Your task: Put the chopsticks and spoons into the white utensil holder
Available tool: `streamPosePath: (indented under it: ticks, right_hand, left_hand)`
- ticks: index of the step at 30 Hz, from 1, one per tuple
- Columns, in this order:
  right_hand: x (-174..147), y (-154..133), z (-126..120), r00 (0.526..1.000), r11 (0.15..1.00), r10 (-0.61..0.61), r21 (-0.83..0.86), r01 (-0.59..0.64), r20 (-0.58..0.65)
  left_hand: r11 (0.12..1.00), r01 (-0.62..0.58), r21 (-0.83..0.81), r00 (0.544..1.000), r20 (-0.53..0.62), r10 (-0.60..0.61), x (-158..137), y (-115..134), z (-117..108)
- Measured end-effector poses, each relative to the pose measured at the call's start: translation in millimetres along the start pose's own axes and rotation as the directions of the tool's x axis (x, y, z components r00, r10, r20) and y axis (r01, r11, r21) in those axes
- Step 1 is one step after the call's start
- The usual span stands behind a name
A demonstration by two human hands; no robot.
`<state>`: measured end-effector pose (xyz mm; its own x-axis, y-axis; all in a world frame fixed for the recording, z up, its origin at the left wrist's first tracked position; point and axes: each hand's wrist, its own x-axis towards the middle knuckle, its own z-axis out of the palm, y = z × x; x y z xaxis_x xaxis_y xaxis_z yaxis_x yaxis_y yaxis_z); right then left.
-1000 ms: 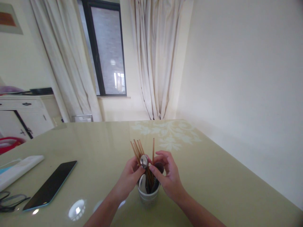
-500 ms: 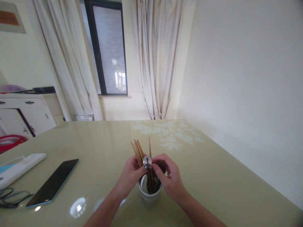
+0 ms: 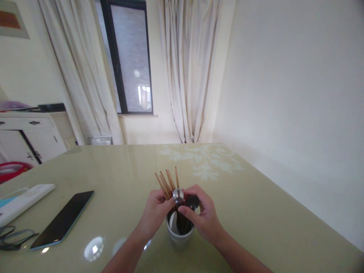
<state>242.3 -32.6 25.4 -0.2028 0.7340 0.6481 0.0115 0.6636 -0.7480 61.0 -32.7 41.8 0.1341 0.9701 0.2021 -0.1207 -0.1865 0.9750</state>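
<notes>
A pale utensil holder (image 3: 179, 238) stands on the table in front of me, with several wooden chopsticks (image 3: 164, 184) rising from it. Among them is a metal spoon (image 3: 178, 195), bowl up, and a dark rounded utensil (image 3: 193, 202) sits to its right. My left hand (image 3: 156, 210) is closed around the chopsticks, thumb in front and fingertips hidden behind. My right hand (image 3: 203, 210) pinches at the spoon's neck, its thumb just below the bowl; the exact contact is partly hidden. A white piece (image 3: 173, 222) shows inside the holder.
On the left of the glossy table (image 3: 127, 178) lie a black-screened phone (image 3: 64, 220), a white power strip (image 3: 25, 203) and dark-framed glasses (image 3: 14, 237). A wall (image 3: 298, 113) runs along the right side.
The rightmost chopstick has shifted left, closer to the others. My right thumb has moved down and left toward the spoon's neck, and the dark rounded utensil shows more clearly.
</notes>
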Motion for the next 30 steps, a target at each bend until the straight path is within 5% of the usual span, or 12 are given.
streamPosePath:
  ticks: [9,19,25,30]
  right_hand:
    - [-3,-1,3,0.999,0.999,0.047,-0.006,-0.047,-0.011]
    - [-8,5,-1,0.998,0.995,0.057,0.078,-0.056,-0.006]
    - [-8,5,1,0.996,0.995,0.085,0.051,-0.085,0.005]
    - [-8,4,2,0.995,0.994,0.097,0.043,-0.097,0.002]
  left_hand:
    - [0.997,-0.003,-0.076,0.998,0.061,0.007,-1,-2,3]
    - [0.991,-0.082,0.104,0.997,0.007,0.082,0,-3,-12]
    - [0.983,-0.104,-0.148,0.987,-0.141,0.083,-7,9,-6]
    - [0.822,-0.242,-0.516,0.912,-0.409,0.012,6,17,-28]
